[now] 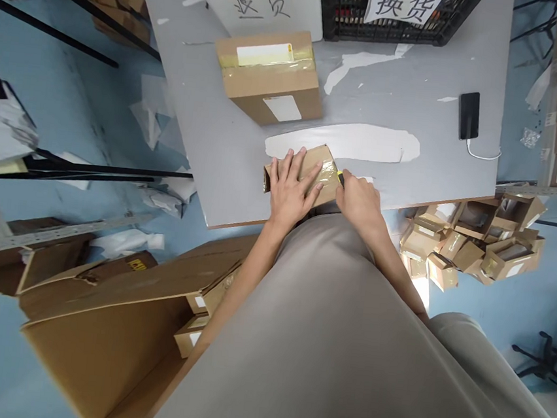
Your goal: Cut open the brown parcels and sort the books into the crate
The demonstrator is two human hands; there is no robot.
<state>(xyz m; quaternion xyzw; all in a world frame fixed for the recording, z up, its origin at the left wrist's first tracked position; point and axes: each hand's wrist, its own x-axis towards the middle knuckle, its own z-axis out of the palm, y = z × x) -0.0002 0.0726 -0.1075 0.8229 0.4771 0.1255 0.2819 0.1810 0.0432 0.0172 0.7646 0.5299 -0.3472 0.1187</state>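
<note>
Grey counter [441, 129] bears a small taped carton [326, 176] at its near edge. Our left hand [289, 197] lies on it, fingers spread; our right hand [359, 200] is curled round a yellow-tipped tool [341, 178]. We judge the carton light and stiff, best held by its side walls.

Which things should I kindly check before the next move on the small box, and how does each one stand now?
1. Small box steadied: ok, the left hand lies spread on its top.
2. Tool gripped: ok, the right hand holds a black-and-yellow tool at the box's right end.
3. Left fingers off the tool: ok, a gap shows between them.
4. Tape on the small box cut through: cannot tell.
5. Larger box out of the way: ok, it stands farther back, apart from both hands.
6. Phone clear: ok, it lies off to the right.
</note>
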